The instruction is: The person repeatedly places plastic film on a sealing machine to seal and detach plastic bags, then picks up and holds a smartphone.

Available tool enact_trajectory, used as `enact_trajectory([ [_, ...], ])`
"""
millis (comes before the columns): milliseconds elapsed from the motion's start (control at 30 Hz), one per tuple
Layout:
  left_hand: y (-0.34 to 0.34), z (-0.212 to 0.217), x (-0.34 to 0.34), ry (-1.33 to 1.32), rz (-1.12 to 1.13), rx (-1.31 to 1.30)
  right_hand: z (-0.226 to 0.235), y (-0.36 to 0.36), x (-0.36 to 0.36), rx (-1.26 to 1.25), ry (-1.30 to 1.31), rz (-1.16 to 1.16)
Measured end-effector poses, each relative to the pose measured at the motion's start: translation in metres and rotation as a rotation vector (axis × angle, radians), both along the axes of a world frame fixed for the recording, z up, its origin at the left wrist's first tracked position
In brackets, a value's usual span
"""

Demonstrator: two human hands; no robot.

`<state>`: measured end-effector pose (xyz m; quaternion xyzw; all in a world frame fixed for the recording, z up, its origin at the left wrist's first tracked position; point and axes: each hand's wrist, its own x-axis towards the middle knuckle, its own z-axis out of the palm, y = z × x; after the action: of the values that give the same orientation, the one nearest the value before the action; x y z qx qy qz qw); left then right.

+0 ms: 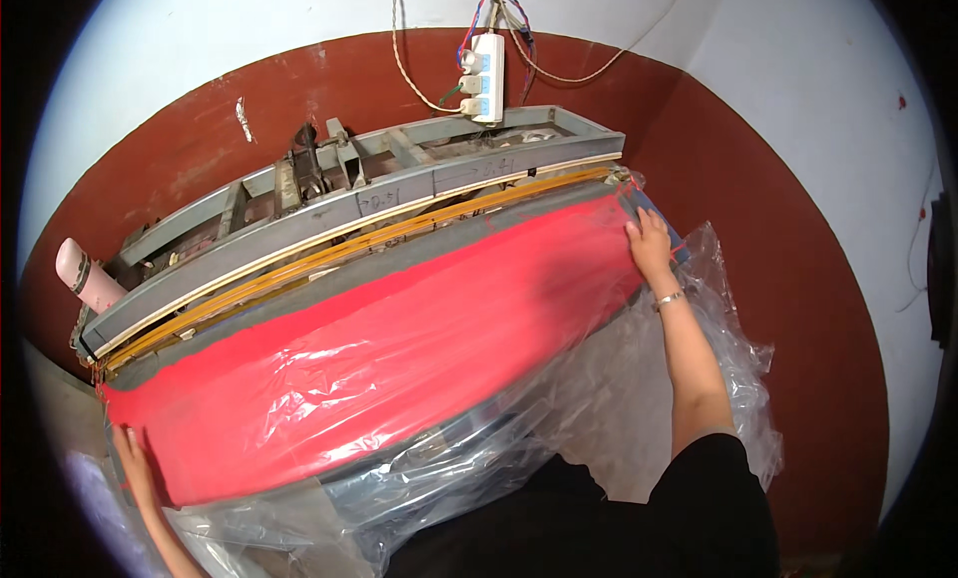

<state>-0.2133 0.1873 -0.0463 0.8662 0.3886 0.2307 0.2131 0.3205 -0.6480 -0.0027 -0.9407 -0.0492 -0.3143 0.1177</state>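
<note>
A long red sheet (399, 329), apparently cloth, lies across a dark grey work surface (239, 341) in front of me. Clear plastic film (429, 478) covers part of it and hangs over the near edge in shiny folds. At the sheet's left end, my left hand (138, 468) rests along the edge with its fingers stretched out. My right hand (651, 247) lies on the far right corner, fingers extended and slightly bent, next to some red threads (627, 185). Nothing shows gripped in either hand.
Behind the sheet runs a grey metal frame (409, 184) with crossbars, fronted by yellow strips (399, 241). A pink cylinder (88, 277) leans at its left end. Above hangs a white power strip (488, 77) with plugs and loose cables. A red-and-white wall (798, 269) curves around.
</note>
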Motion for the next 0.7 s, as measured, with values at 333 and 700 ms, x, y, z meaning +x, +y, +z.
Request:
enact_trajectory([
  [333, 0.044, -0.014, -0.038, 0.312, 0.265, 0.205, -0.002, 0.018, -0.019, -0.098, 0.377, 0.054],
  [700, 0.070, -0.022, -0.061, 0.148, 0.353, 0.401, 0.004, 0.063, -0.004, -0.185, 0.461, 0.066],
])
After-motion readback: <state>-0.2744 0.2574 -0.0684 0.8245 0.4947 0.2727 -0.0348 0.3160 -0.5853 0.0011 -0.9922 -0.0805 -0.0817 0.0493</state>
